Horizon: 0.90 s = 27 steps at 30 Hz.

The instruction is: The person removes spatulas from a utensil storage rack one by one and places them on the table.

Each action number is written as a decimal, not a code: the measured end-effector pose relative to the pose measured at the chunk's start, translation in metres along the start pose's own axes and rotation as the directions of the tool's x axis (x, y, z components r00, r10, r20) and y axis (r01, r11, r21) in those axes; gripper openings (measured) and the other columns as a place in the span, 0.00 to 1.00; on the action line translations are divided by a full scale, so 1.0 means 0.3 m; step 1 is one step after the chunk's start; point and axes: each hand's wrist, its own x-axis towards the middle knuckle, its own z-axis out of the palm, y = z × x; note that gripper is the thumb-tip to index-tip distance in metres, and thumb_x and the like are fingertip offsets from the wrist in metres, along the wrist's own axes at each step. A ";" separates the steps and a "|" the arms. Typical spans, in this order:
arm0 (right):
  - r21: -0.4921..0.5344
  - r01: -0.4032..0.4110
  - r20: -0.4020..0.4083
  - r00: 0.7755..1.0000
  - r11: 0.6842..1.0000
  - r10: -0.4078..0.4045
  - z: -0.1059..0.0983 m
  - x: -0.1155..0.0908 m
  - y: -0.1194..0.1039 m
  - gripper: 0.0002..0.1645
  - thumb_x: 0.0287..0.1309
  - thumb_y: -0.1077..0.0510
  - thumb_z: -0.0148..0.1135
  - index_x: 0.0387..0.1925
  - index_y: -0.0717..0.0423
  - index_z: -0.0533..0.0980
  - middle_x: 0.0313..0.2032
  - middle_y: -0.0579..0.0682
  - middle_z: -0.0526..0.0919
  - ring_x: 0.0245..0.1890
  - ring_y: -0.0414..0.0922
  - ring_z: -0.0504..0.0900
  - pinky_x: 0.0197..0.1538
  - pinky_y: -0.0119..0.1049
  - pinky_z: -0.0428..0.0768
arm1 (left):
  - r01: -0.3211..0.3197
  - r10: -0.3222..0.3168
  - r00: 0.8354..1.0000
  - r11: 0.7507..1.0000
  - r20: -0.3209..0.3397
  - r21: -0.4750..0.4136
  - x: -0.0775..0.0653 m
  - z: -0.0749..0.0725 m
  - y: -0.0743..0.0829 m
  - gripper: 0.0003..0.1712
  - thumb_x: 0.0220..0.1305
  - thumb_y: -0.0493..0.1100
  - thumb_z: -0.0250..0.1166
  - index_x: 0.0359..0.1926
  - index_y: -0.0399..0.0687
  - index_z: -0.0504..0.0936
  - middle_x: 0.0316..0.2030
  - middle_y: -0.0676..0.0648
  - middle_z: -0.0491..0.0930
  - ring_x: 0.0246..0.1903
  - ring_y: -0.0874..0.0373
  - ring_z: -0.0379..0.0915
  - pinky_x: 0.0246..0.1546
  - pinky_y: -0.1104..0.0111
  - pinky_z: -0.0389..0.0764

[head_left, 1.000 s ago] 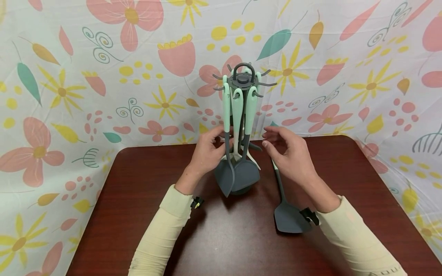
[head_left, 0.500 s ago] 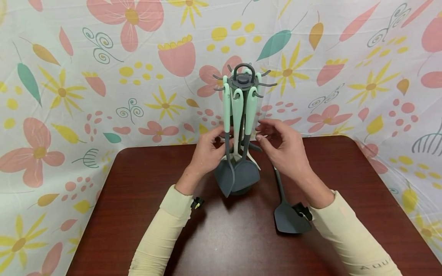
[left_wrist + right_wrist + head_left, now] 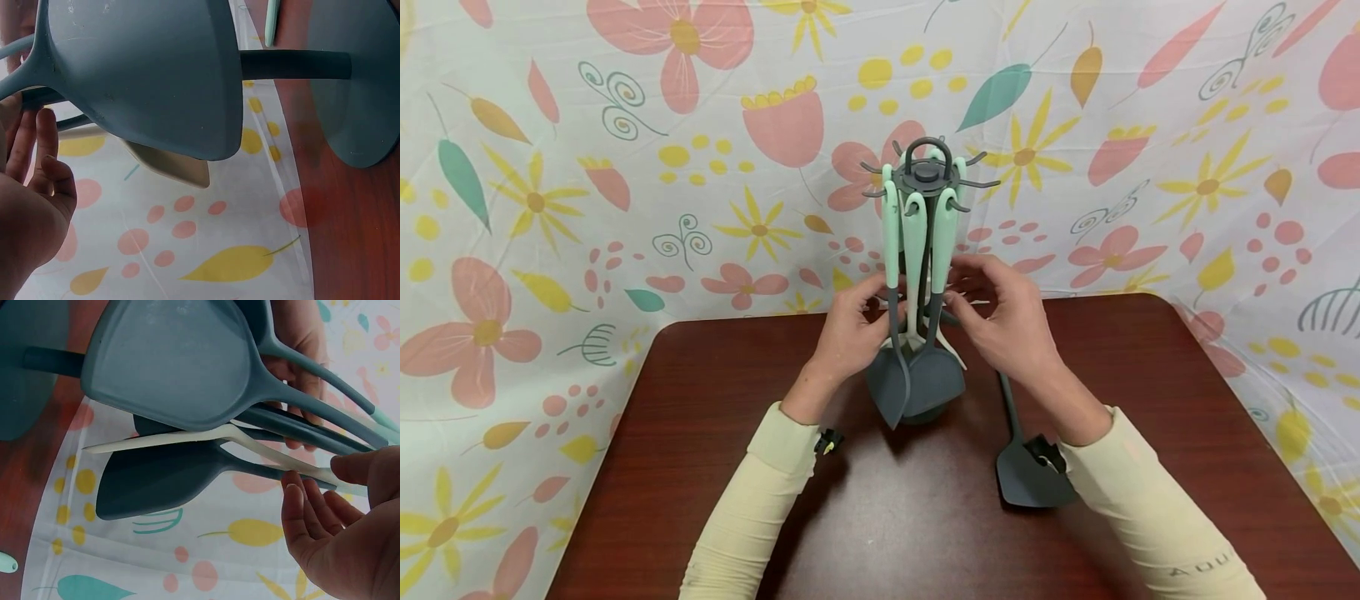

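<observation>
The utensil rack [image 3: 928, 175] stands upright at centre frame on the counter [image 3: 700, 400], hung with utensils [image 3: 915, 250]. My right grip [image 3: 1003, 321], thumb and fingertips spread, lies beside them; whether my left grip [image 3: 853, 325] pinches anything, I cannot tell. A spatula [image 3: 1028, 477] lies lower right.

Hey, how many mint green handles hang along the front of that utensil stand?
3, all on the stand: left handle, middle handle and right handle. More hang behind, partly hidden.

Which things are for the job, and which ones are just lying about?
Probably for the job:
dark rack
hanging utensils

Just about:
loose turner, lying on the table, though it looks like the others
flowery cloth, only backdrop
</observation>
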 end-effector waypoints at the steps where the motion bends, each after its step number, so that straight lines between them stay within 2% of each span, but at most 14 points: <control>1: 0.005 0.002 0.004 1.000 1.000 -0.002 0.003 0.002 -0.001 0.24 0.68 0.67 0.69 0.64 0.56 0.79 0.49 0.51 0.88 0.48 0.45 0.89 0.47 0.30 0.85 | 0.000 0.000 1.000 1.000 0.000 0.001 -0.001 0.000 0.000 0.10 0.74 0.39 0.69 0.54 0.47 0.88 0.38 0.50 0.88 0.30 0.54 0.78 0.31 0.65 0.77; 9: 0.025 -0.007 0.021 1.000 1.000 0.007 0.023 0.013 0.000 0.23 0.68 0.70 0.66 0.62 0.58 0.78 0.50 0.52 0.86 0.48 0.47 0.88 0.50 0.33 0.85 | -0.007 0.007 1.000 1.000 -0.001 0.005 -0.002 -0.001 -0.006 0.11 0.74 0.39 0.69 0.54 0.47 0.87 0.39 0.51 0.87 0.30 0.55 0.77 0.31 0.64 0.77; 19: 0.000 0.009 0.015 1.000 1.000 -0.009 0.032 0.016 0.005 0.21 0.68 0.70 0.65 0.61 0.59 0.79 0.50 0.54 0.88 0.47 0.49 0.90 0.50 0.43 0.87 | -0.023 0.023 1.000 1.000 0.005 0.000 0.005 0.000 0.000 0.11 0.74 0.38 0.69 0.54 0.46 0.87 0.36 0.49 0.88 0.28 0.56 0.77 0.30 0.65 0.77; 27: -0.046 0.019 0.016 1.000 0.999 -0.018 0.031 0.015 0.004 0.19 0.67 0.70 0.64 0.58 0.57 0.80 0.46 0.51 0.88 0.43 0.45 0.89 0.47 0.40 0.86 | -0.014 0.014 1.000 1.000 0.004 0.005 0.000 0.001 -0.004 0.10 0.74 0.38 0.69 0.53 0.45 0.87 0.37 0.49 0.88 0.28 0.54 0.77 0.31 0.65 0.77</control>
